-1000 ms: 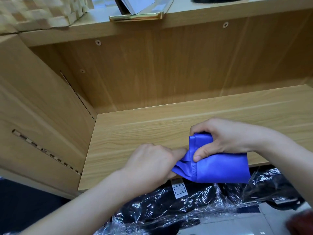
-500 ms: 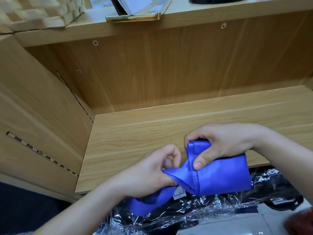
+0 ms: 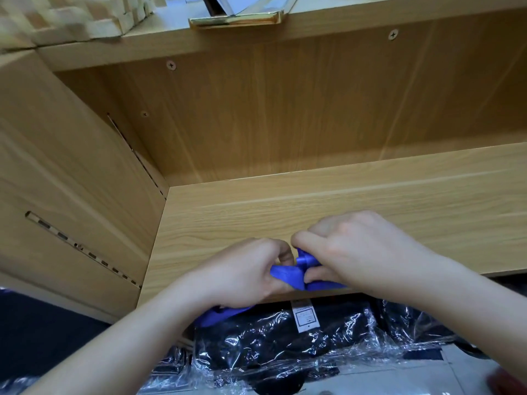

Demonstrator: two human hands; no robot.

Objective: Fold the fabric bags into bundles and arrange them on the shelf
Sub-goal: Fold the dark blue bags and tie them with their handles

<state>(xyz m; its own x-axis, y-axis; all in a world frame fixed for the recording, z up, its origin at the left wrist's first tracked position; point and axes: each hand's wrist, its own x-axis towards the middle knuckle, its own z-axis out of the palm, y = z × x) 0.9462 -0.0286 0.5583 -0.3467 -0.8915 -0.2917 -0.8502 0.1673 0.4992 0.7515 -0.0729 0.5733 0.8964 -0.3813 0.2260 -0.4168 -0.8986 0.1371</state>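
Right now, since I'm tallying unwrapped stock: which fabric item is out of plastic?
The blue fabric bag, gripped by the left hand and right hand at the shelf edge; the black packs below lie in clear plastic.

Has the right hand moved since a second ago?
Yes. The right hand has shifted left along the shelf front edge, closing on the left hand over the bag.

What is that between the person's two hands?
A bunched blue fabric bag, gripped by the left hand and the right hand at the edge of the wooden shelf. The head view shows it.
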